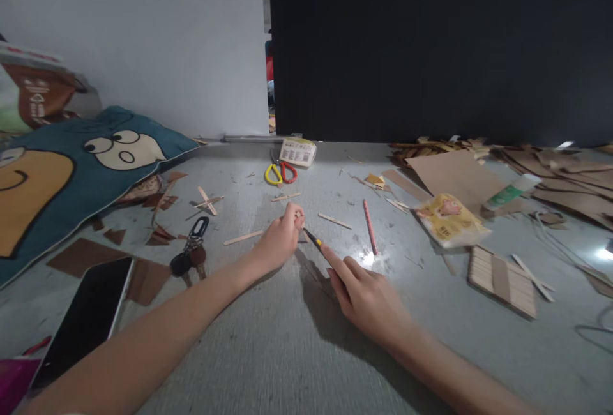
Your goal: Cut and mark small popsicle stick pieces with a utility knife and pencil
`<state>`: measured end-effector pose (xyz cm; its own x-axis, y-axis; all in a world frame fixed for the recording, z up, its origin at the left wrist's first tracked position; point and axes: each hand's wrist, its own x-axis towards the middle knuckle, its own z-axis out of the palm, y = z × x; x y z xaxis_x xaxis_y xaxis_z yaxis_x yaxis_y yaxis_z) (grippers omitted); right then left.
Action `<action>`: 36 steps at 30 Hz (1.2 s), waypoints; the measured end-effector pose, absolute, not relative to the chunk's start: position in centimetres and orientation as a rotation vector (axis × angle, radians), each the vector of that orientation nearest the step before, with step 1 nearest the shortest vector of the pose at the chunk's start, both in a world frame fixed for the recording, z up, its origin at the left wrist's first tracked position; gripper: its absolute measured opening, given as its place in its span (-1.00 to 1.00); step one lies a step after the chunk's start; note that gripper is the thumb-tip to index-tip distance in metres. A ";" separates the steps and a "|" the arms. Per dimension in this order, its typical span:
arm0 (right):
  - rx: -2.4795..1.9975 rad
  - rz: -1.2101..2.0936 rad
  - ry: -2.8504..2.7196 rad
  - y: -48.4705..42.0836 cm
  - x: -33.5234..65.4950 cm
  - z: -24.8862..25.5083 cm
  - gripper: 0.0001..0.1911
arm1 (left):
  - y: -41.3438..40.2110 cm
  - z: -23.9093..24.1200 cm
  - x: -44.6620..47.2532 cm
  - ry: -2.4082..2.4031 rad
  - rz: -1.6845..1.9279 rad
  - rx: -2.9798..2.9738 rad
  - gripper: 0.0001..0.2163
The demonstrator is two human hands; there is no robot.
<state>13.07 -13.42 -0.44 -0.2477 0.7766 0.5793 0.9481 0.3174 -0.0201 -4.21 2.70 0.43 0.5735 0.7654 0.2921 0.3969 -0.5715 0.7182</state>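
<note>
Black and yellow tool (313, 239) clamped in the right hand (364, 288)

Slim and pen-like, the tool had a dark, narrow tip and a yellow band. It sat left of the speckled pink rod (370, 226), its tip close to the left hand (281, 236), which was curled with fingertips drawn together; what they held could not be told.

Print was too small or blurred to read: lines of it on the cream packet (297, 152) beyond the pink rod and to its left, characters beneath a cartoon animal on the yellow packet (449, 220) to its right, and marks on the green and white tube (511, 191) farther right.

Flat wood made up the loose stick (335, 221) just left of the pink rod and the banded stick bundle (520, 288) well to its right. Scissors (281, 173) with smooth yellow and red loops lay beyond it, leftward, on the finely grained grey tabletop (282, 357)
</note>
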 end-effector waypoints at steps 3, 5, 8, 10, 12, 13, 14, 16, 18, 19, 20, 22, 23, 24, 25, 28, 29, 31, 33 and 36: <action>-1.527 -0.470 -2.097 -13.4 13.0 -0.4 -0.52 | 2.7 0.4 -4.2 0.906 0.790 2.216 -0.91; -1.528 -0.468 -2.099 -13.3 13.0 -0.3 -0.52 | 2.7 0.4 -4.2 0.889 0.791 2.216 -0.91; -1.517 -0.474 -2.070 -13.3 13.1 -0.3 -0.53 | 2.8 0.4 -4.1 0.892 0.831 2.195 -0.91; -1.495 -0.486 -2.034 -13.4 13.2 -0.3 -0.55 | 3.1 0.4 -4.1 0.909 0.886 2.149 -0.91; -1.477 -0.488 -2.012 -13.4 13.3 -0.4 -0.55 | 3.5 0.4 -4.0 0.920 0.944 2.095 -0.93; -1.474 -0.479 -2.012 -13.4 13.4 -0.4 -0.55 | 3.7 0.4 -4.1 0.922 0.967 2.072 -0.94; -1.475 -0.464 -2.015 -13.4 13.4 -0.4 -0.55 | 3.8 0.4 -4.1 0.921 0.983 2.053 -0.95; -1.488 -0.430 -2.026 -13.3 13.4 -0.5 -0.53 | 4.1 0.3 -4.1 0.908 0.993 2.026 -0.95; -1.503 -0.403 -2.034 -13.3 13.4 -0.6 -0.50 | 4.1 0.3 -4.1 0.888 0.989 2.013 -0.93; -1.507 -0.396 -2.036 -13.3 13.4 -0.6 -0.49 | 4.0 0.3 -4.1 0.879 0.983 2.014 -0.92; -1.511 -0.390 -2.038 -13.3 13.4 -0.7 -0.48 | 4.0 0.3 -4.2 0.872 0.975 2.021 -0.92; -1.509 -0.387 -2.041 -13.2 13.4 -0.7 -0.48 | 3.8 0.3 -4.2 0.862 0.961 2.049 -0.91; -1.507 -0.388 -2.043 -13.2 13.4 -0.7 -0.49 | 3.7 0.3 -4.2 0.857 0.952 2.068 -0.91; -1.503 -0.393 -2.043 -13.2 13.4 -0.6 -0.49 | 3.6 0.4 -4.3 0.852 0.935 2.089 -0.90; -1.500 -0.397 -2.045 -13.2 13.4 -0.6 -0.49 | 3.5 0.4 -4.3 0.850 0.916 2.108 -0.90; -1.502 -0.411 -2.046 -13.2 13.4 -0.5 -0.50 | 3.3 0.5 -4.3 0.852 0.867 2.147 -0.89; -1.503 -0.412 -2.046 -13.2 13.4 -0.5 -0.50 | 3.3 0.5 -4.3 0.852 0.863 2.153 -0.89; -1.507 -0.406 -2.049 -13.1 13.5 -0.5 -0.50 | 3.3 0.5 -4.3 0.852 0.868 2.162 -0.86; -1.518 -0.386 -2.060 -13.1 13.6 -0.6 -0.49 | 3.3 0.6 -4.3 0.856 0.858 2.173 -0.84; -1.539 -0.369 -2.068 -13.1 13.7 -0.8 -0.49 | 3.1 0.8 -4.4 0.848 0.816 2.203 -0.81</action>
